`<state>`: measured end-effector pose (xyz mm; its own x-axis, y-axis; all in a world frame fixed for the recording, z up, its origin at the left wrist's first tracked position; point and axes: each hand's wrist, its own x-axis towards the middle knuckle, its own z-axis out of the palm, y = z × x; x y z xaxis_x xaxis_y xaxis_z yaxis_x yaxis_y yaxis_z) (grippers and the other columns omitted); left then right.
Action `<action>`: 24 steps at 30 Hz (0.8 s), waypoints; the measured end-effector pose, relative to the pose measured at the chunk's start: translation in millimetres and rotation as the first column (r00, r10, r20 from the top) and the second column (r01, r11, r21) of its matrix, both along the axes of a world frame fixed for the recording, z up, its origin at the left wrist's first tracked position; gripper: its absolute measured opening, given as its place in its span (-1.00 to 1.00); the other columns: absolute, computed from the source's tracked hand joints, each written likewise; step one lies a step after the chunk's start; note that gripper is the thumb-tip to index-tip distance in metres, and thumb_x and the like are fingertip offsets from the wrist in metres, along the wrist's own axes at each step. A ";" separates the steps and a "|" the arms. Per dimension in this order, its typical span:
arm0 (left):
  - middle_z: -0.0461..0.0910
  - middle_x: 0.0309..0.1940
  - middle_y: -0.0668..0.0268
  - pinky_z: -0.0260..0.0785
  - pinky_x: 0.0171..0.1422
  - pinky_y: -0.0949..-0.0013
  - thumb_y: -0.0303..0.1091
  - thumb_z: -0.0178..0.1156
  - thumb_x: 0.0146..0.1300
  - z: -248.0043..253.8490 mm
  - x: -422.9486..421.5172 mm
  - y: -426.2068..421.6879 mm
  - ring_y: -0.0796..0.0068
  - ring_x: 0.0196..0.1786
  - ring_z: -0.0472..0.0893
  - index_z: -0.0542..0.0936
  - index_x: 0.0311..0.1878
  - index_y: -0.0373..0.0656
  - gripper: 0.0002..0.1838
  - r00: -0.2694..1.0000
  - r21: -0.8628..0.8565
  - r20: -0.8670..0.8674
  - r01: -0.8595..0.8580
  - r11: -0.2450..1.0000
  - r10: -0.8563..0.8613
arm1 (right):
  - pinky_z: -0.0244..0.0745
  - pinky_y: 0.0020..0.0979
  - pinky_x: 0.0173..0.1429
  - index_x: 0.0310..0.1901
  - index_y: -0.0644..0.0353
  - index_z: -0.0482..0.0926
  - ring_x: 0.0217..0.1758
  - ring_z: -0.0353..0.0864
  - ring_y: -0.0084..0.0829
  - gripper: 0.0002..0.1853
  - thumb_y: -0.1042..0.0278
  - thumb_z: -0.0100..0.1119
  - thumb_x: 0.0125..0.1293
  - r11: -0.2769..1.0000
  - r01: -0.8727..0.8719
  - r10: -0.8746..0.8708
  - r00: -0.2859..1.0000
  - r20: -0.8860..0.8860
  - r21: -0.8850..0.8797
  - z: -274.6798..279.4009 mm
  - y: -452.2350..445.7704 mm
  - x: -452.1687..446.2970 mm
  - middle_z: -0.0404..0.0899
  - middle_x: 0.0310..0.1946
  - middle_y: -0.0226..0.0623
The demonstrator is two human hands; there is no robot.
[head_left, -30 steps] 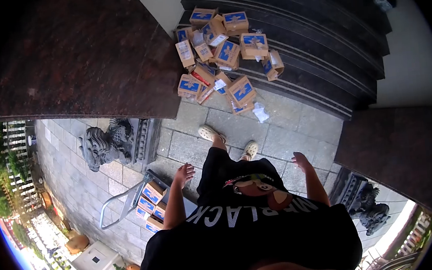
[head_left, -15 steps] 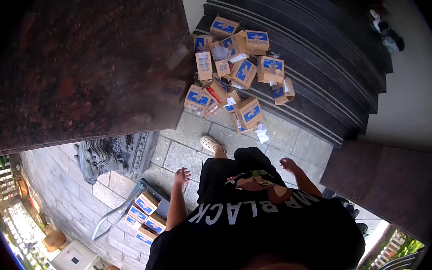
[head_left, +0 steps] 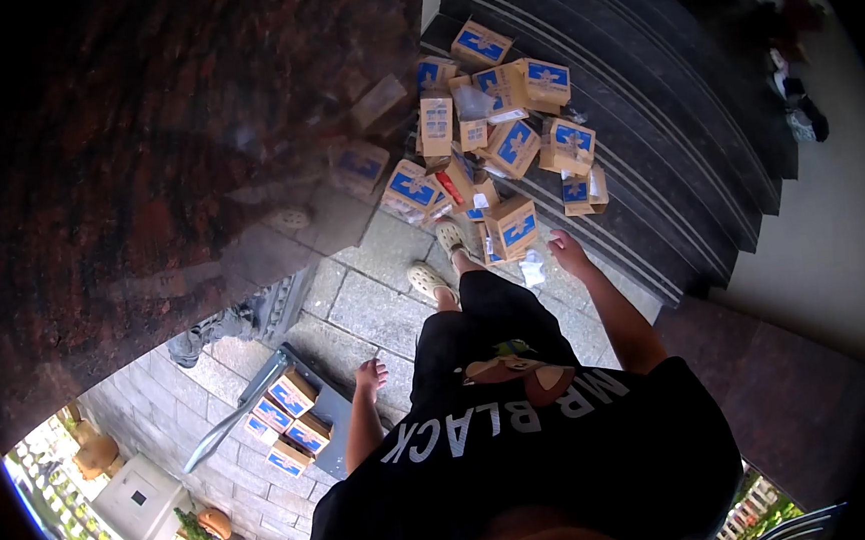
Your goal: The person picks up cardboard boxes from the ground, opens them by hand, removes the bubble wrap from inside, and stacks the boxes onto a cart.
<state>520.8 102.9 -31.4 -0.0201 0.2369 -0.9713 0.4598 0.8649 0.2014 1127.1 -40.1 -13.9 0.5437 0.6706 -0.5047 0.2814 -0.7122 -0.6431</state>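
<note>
Cardboard boxes (head_left: 515, 149) with blue printed panels lie in a jumbled heap ahead of me, spread over the lower dark stone steps (head_left: 654, 134) and the grey paving (head_left: 359, 295) at their foot. Some sit flat, others are tipped or lean on one another, and a few have their flaps open; one box (head_left: 450, 186) near the middle shows a strip of red. My right hand (head_left: 569, 251) is stretched forward near the heap's right-hand edge, its fingers loosely curled, and I see nothing gripped in it. Just beside it, on the paving, is a crumpled white scrap (head_left: 532, 268), paper or plastic, I cannot tell which. My left hand (head_left: 371, 376) hangs out to the side with its fingers relaxed and apart, holding nothing, near a platform trolley (head_left: 336, 439). On the trolley's deck stands a group of smaller-looking boxes (head_left: 292, 392) with the same blue panels, close to its metal handle (head_left: 216, 438). My pale clogs (head_left: 429, 281) are on the paving, one ahead of the other, close to the heap. At left rises a polished dark red stone block (head_left: 192, 136), which reflects part of the heap.
</note>
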 end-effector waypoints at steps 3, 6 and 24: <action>0.65 -0.08 0.27 0.47 -0.15 0.22 0.00 -0.03 0.43 12.9 -5.8 -2.7 0.35 -0.17 0.67 0.50 0.12 -0.06 -0.60 1.000 -0.019 -0.025 0.007 1.000 -0.008 | 0.57 -0.35 -0.21 0.28 0.23 0.34 -0.27 0.69 -0.38 -0.51 0.25 0.16 0.40 0.978 0.171 -0.140 0.964 -0.228 0.121 -16.8 70.9 14.8 0.64 -0.19 -0.19; 0.66 -0.11 0.27 0.47 -0.17 0.25 -0.01 -0.04 0.44 37.9 -3.6 -1.8 0.36 -0.21 0.66 0.50 0.12 -0.07 -0.60 0.995 0.018 -0.064 -0.081 0.997 0.082 | 0.59 -0.38 -0.23 0.37 0.19 0.26 -0.30 0.70 -0.34 -0.45 0.30 0.14 0.40 0.969 0.197 -0.153 0.953 -0.263 0.149 -25.1 144.3 27.6 0.64 -0.14 -0.15; 0.64 -0.04 -0.01 0.56 -0.06 0.17 -0.16 -0.06 0.52 216.1 77.9 31.5 0.13 -0.09 0.69 0.39 0.23 -0.30 -0.58 0.922 -0.133 -0.218 0.295 0.946 -0.318 | 0.57 -0.13 0.16 0.34 -0.06 0.23 0.08 0.59 -0.27 -0.57 0.21 -0.03 0.49 0.659 0.694 -0.566 0.204 -0.798 -0.290 -221.3 415.8 107.5 0.42 0.16 -0.30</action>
<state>598.7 134.4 184.7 -0.1903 0.1742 -0.9661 0.7296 0.6836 -0.0205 1234.6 375.7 -235.2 0.2278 0.3838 -0.8949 -0.8808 -0.3106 -0.3574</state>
